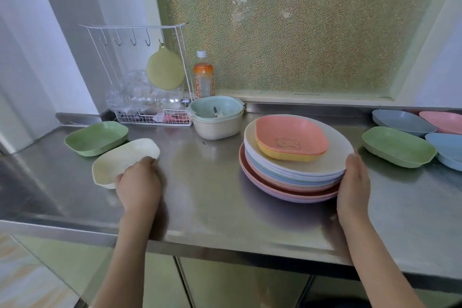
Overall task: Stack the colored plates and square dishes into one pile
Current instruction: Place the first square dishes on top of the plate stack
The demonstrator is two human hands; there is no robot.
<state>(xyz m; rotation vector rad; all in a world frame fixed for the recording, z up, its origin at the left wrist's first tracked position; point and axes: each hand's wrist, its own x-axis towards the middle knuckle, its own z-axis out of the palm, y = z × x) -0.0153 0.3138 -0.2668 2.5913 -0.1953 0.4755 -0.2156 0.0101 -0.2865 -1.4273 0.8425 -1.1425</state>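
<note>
A pile of round coloured plates (295, 175) stands on the steel counter (200, 195), right of centre. On top of it sit a pink square dish (290, 135) nested in a yellow square dish (282, 155). My right hand (355, 182) rests against the pile's right edge. My left hand (138, 182) grips the near rim of a cream square dish (120, 160) on the counter at the left. A green square dish (96, 137) lies just behind it. At the right lie a green dish (397, 146), a grey-blue dish (402, 122), a pink dish (442, 121) and light blue dishes (447, 150).
A white wire rack (150, 117) with clear plastic ware and a hanging yellow-green round pad stands at the back left. An orange drink bottle (203, 75) stands beside it. Stacked handled bowls (216, 120) sit behind the counter's middle. The counter's front edge is near me.
</note>
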